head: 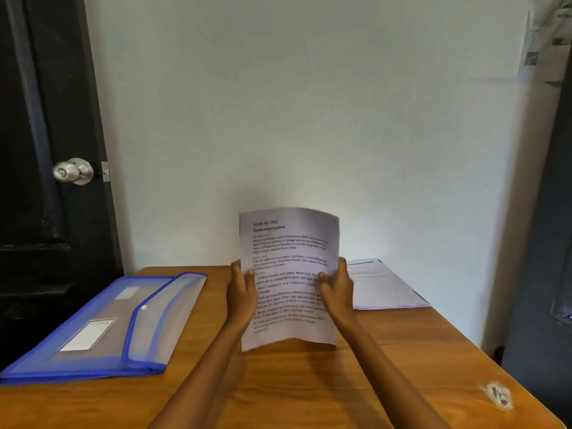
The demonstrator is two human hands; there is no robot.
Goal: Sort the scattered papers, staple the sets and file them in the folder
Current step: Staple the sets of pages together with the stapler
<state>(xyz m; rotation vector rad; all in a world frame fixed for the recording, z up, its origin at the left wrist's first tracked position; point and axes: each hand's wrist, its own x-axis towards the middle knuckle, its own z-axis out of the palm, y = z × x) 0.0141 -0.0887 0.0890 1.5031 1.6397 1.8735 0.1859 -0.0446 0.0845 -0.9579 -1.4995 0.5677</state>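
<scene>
Upright above the worktop (309, 391), a printed paper set (288, 252) is pinched at its side edges by left hand (243, 297) and right hand (337, 292), fingers curled round it. Blue folder (102, 329) lies left with its flap open; another paper stack (380, 286) lies right, behind the right hand.

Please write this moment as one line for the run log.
stage: sorting | both hands: left hand and right hand hold printed sheets upright | blue folder: left, flap open | paper stack: right

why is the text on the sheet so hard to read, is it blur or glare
Head view: motion blur smears the print on the held sheet, gripped by the left hand and right hand; no glare there; wide-angle distortion bows the door.
</scene>
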